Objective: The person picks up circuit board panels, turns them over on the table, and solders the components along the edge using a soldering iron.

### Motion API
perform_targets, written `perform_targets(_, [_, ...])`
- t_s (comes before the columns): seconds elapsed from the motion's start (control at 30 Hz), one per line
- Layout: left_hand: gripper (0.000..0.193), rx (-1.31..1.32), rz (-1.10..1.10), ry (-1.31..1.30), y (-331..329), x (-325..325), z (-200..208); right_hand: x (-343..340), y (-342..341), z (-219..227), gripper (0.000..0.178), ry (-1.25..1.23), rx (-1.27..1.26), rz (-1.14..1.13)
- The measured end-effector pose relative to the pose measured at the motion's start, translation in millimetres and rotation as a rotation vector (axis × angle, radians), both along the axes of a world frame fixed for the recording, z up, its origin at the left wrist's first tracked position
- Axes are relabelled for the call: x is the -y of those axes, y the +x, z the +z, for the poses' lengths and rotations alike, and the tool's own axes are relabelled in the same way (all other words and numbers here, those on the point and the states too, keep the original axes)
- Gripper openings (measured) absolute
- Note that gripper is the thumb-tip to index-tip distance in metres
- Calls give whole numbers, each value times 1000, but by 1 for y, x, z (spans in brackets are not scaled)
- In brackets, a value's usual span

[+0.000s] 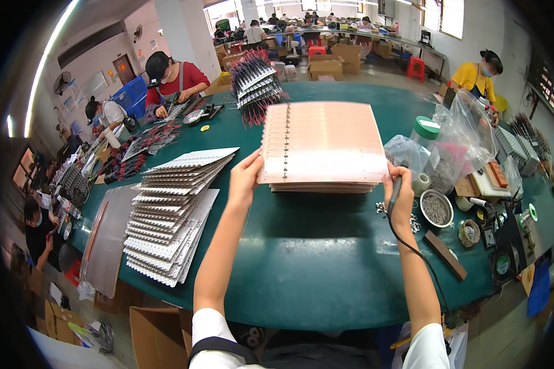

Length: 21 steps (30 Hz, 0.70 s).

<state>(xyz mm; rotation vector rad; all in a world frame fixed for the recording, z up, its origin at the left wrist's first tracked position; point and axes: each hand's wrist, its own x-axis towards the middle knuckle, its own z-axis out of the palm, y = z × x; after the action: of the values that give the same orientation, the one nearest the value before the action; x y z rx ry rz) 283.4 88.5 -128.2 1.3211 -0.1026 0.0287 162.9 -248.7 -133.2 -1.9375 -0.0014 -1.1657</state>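
Note:
A flat pinkish board (332, 138) with a row of small metal parts along its left side is held between my two hands. It is over a stack of similar boards (323, 187), covering most of it. My left hand (246, 175) pinches the board's near left corner. At the near right corner, my right hand (400, 194) grips the edge and also holds a soldering iron (397, 184) with a black cord, its tip hidden. Small metal parts (415, 222) lie beside the right hand, near a bowl of small metal pieces (436, 208).
A leaning stack of white toothed panels (175, 209) stands left on the green table (301, 270). At right are a green-lidded jar (426, 128), plastic bags (468, 132), a brown bar (445, 254) and a solder spool (528, 213). Wired parts (256, 86) stand at the back. Co-workers sit around.

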Motion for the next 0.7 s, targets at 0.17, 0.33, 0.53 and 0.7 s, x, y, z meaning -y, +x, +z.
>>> perform_targets(0.17, [36, -70, -204, -170, -126, -48, 65, -7, -68, 42, 9, 139, -6, 255])
perform_targets(0.33, [43, -70, -136, -219, -264, -55, 69, -11, -139, 35, 17, 247, -212, 379])
perform_targets(0.53, [43, -234, 32, -300, -348, -50, 38, -55, -220, 11, 64, -278, -100, 377])
perform_targets(0.7, [35, -259, 51, -310, -369, 10, 20, -104, -235, 5, 60, -353, 10, 397])
